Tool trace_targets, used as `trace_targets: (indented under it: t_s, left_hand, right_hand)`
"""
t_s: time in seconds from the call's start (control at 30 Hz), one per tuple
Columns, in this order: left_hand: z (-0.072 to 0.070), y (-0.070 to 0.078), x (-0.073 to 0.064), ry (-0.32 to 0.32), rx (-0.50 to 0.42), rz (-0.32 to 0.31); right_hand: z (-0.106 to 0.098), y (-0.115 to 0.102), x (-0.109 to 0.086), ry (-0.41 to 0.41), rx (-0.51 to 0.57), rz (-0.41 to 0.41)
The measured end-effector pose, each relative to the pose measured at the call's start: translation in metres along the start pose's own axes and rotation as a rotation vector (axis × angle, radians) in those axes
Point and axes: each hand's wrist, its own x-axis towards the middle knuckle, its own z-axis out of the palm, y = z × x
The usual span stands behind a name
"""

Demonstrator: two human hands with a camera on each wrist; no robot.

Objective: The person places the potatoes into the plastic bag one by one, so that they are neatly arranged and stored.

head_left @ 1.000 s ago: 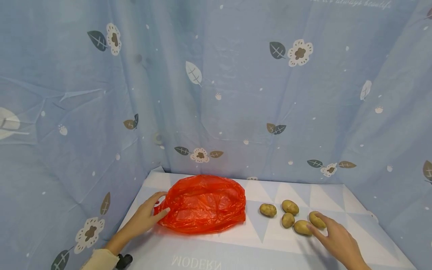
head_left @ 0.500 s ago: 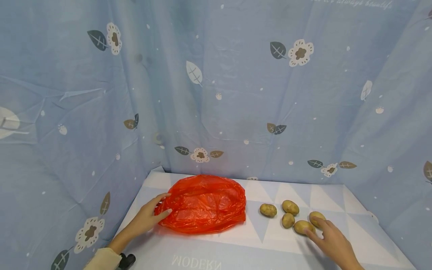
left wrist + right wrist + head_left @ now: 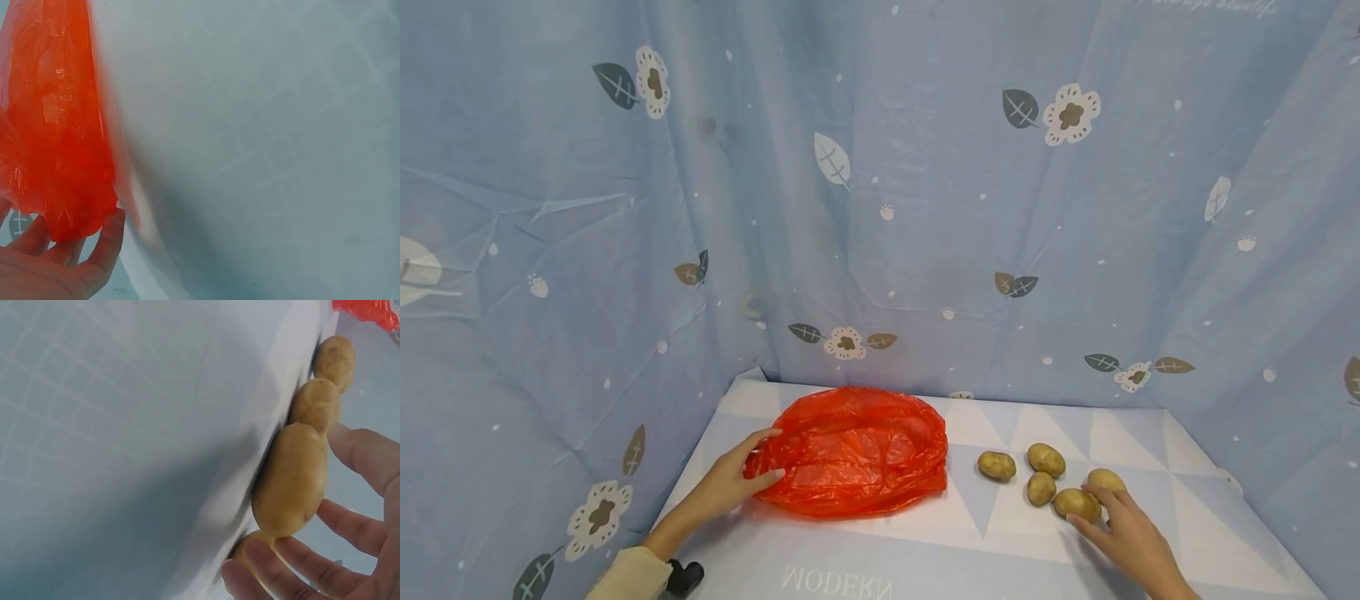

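Observation:
A red plastic bag (image 3: 857, 454) lies spread out on the left part of the table. At its left end is my left hand (image 3: 730, 483), thumb and fingers spread apart; in the left wrist view its fingertips meet the gathered end of the bag (image 3: 59, 144). To the right lie several yellow-brown potatoes. My right hand (image 3: 1127, 533) is over the nearest potato (image 3: 1073, 504), its thumb toward the front side and fingers on the far right side. In the right wrist view the fingers extend loosely along that potato (image 3: 290, 481). Another potato (image 3: 1107, 479) is partly behind the fingers.
A potato (image 3: 1046, 460), a small potato (image 3: 1041, 489) and one closer to the bag (image 3: 996, 466) lie on the patterned tablecloth (image 3: 925, 542). Blue floral curtains (image 3: 910, 250) stand behind and at both sides. A black object (image 3: 685, 577) shows beside the left sleeve.
My right hand has shifted left from the rightmost potato onto the nearest one. My left hand has crept slightly right along the bag's end. The potatoes and the bag keep their places.

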Motion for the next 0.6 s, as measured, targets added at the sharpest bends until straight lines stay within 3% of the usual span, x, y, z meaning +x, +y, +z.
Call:
trace_targets:
  t_s: [0.47, 0.6]
  left_hand:
    - [0.003, -0.003, 0.004, -0.022, -0.065, -0.084]
    - [0.001, -0.006, 0.006, -0.021, -0.073, -0.078]
  right_hand:
    - [0.009, 0.001, 0.003, 0.072, 0.04, 0.006]
    - [0.012, 0.002, 0.004, 0.097, 0.071, -0.014]
